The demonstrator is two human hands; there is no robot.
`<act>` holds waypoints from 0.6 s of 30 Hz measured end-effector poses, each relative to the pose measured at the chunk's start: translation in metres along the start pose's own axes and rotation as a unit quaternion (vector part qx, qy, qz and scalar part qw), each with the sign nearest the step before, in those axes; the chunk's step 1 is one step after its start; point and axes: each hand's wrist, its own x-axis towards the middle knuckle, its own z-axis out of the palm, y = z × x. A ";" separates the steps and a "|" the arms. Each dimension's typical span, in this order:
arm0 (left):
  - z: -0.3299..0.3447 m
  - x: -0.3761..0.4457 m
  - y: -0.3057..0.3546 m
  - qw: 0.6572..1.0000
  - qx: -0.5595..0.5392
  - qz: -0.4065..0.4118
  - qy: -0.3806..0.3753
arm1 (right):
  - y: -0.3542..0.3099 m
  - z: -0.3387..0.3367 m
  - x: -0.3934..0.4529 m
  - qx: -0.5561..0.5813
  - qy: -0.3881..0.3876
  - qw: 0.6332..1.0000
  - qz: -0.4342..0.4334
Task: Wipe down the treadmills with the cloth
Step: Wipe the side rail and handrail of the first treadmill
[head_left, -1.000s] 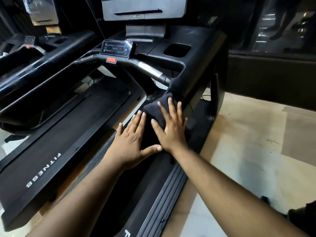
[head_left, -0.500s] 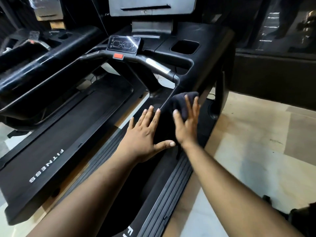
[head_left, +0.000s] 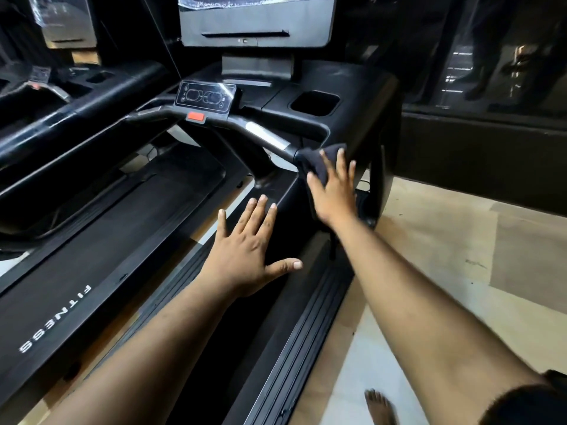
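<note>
A black treadmill (head_left: 352, 96) fills the middle of the view, with a control panel (head_left: 205, 98) and red stop button above its front handlebar. A dark cloth (head_left: 319, 159) lies against the right upright where the handlebar ends. My right hand (head_left: 333, 191) presses the cloth flat with straight fingers. Lower down, my left hand (head_left: 248, 256) rests spread and flat on the dark side surface of the same treadmill and holds nothing.
A second treadmill belt marked FITNESS (head_left: 55, 320) runs along the left, with its own rails (head_left: 61, 118) behind. The ribbed side rail (head_left: 306, 342) borders light floor tiles (head_left: 445, 256) on the right. A bare foot (head_left: 380, 407) shows at the bottom.
My right hand has slid the cloth up and to the right along the upright, away from my left hand. My left hand has stayed flat, roughly where it was.
</note>
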 end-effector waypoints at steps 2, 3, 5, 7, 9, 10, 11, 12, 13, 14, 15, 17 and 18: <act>-0.001 0.010 0.002 1.000 0.003 0.000 -0.007 | -0.008 -0.008 0.031 -0.035 -0.013 0.998 0.050; 0.001 0.015 0.005 1.000 0.006 -0.001 -0.010 | -0.007 -0.006 0.029 -0.043 -0.009 0.998 0.049; 0.002 0.027 0.013 1.000 0.001 -0.009 -0.004 | -0.002 -0.001 -0.004 -0.032 0.002 0.999 -0.013; -0.003 0.043 0.017 1.000 -0.003 -0.010 -0.002 | 0.008 0.007 -0.048 -0.005 -0.003 0.996 -0.091; -0.009 0.065 0.018 1.000 0.009 -0.008 -0.002 | 0.015 0.009 -0.052 -0.001 -0.032 0.993 -0.112; -0.011 0.075 0.019 1.000 0.010 -0.012 -0.003 | 0.016 0.006 -0.032 -0.010 -0.031 0.992 -0.126; -0.013 0.084 0.020 1.000 0.005 -0.017 -0.002 | 0.016 0.003 -0.006 -0.035 -0.018 0.990 -0.136; -0.014 0.096 0.022 1.000 -0.006 -0.021 -0.004 | 0.018 -0.004 0.026 -0.060 -0.006 0.989 -0.133; -0.014 0.106 0.024 1.000 -0.016 -0.025 -0.004 | 0.020 -0.012 0.058 -0.079 -0.005 0.990 -0.118; -0.014 0.119 0.028 0.999 -0.022 -0.027 -0.002 | 0.024 -0.023 0.092 -0.087 -0.010 0.991 -0.099; -0.015 0.129 0.031 0.999 -0.022 -0.027 -0.002 | 0.029 -0.031 0.117 -0.088 -0.015 0.993 -0.078; -0.014 0.143 0.040 1.000 -0.017 -0.026 -0.005 | 0.039 -0.035 0.131 -0.090 -0.010 0.994 -0.056; -0.013 0.150 0.043 0.999 -0.017 -0.028 -0.004 | 0.041 -0.031 0.122 -0.088 0.002 0.994 -0.059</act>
